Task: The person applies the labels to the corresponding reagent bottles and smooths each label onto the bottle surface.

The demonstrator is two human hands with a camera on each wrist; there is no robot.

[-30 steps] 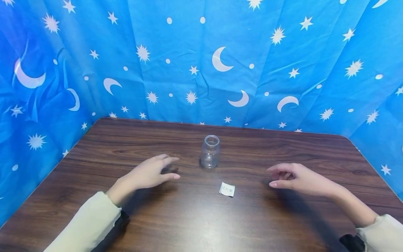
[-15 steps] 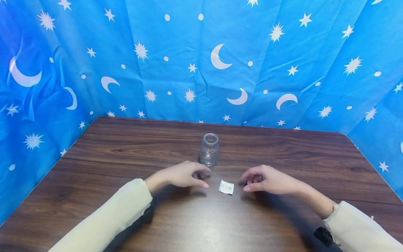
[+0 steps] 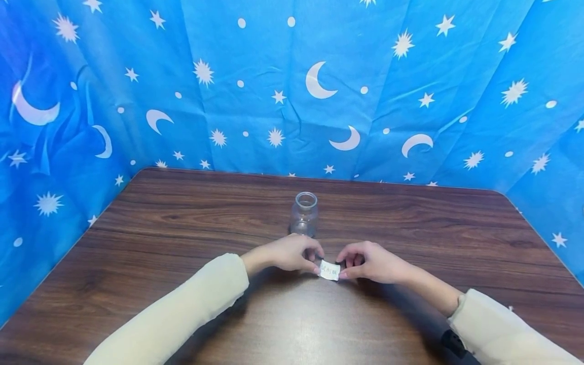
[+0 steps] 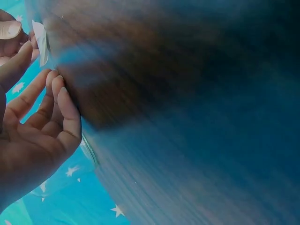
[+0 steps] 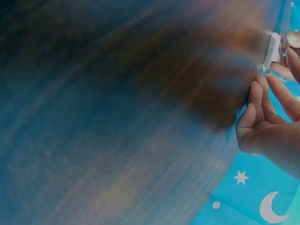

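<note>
A small white paper label (image 3: 329,270) with handwritten characters is near the middle of the dark wooden table (image 3: 292,329), its edges between the two hands. My left hand (image 3: 294,252) holds the left edge with thumb and index finger. At the opposite edge my right hand (image 3: 371,262) does the same, its other fingers curled. Both wrist views show the label (image 4: 41,44) edge-on, with a bent flap, and fingertips close about it. Just behind the left hand stands an uncapped clear glass jar (image 3: 304,213), upright, its base partly hidden by that hand.
A blue curtain (image 3: 255,61) printed with white moons and stars hangs behind the table and along both sides. Cream sleeves (image 3: 182,309) cover both forearms, and a black device (image 3: 453,343) shows under the right cuff.
Both hands have come inward from either side of the table to the label, and their fingertips have closed on its edges. The jar stands where it was.
</note>
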